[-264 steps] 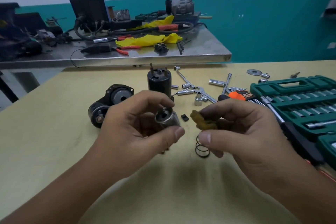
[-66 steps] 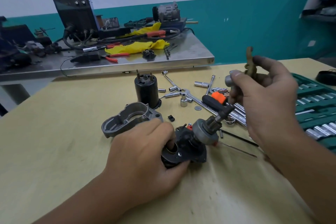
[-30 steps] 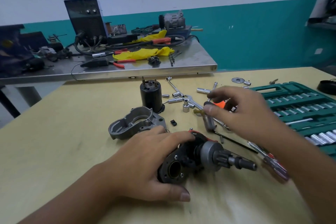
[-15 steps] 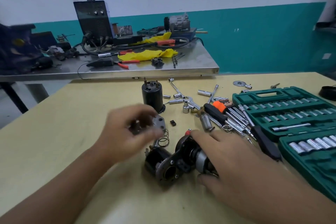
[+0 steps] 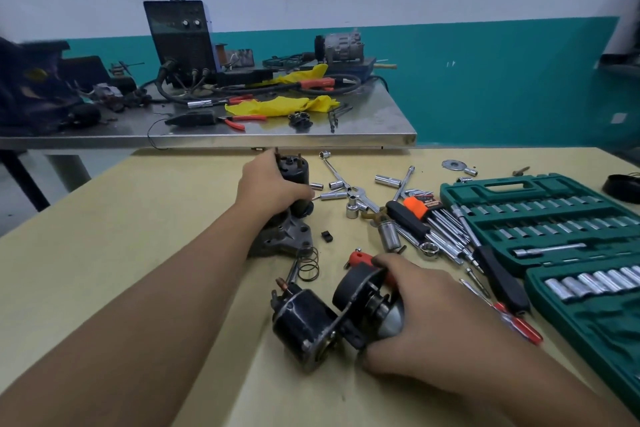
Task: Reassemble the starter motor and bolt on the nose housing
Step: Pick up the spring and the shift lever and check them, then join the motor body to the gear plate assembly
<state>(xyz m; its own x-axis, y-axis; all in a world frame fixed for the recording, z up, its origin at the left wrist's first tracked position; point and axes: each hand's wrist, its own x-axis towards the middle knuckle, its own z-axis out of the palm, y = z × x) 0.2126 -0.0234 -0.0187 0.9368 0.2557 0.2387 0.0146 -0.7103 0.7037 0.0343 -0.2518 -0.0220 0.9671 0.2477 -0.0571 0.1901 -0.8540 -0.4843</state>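
Note:
My left hand [image 5: 268, 185] reaches far across the table and grips the upright black motor body [image 5: 297, 170]. Just below it lies the grey nose housing [image 5: 284, 236], partly hidden by my left forearm. My right hand [image 5: 426, 315] grips the black starter assembly [image 5: 311, 322] lying on its side near me; the solenoid end points left and the drive gear end is under my palm. A wire spring [image 5: 309, 262] lies between the housing and the assembly. A small metal cylinder with a brown piece [image 5: 386, 232] rests among the tools.
A green socket set case [image 5: 554, 218] lies open at the right. Loose sockets, wrenches, hex keys [image 5: 433, 215] and screwdrivers [image 5: 498, 270] are scattered in the middle right. A steel bench [image 5: 363, 135] with a welder and cables stands beyond the table's far edge.
My left hand left the nose housing and reached forward to grip the upright motor body. My right hand has closed on the starter assembly, which has shifted nearer and to the right.

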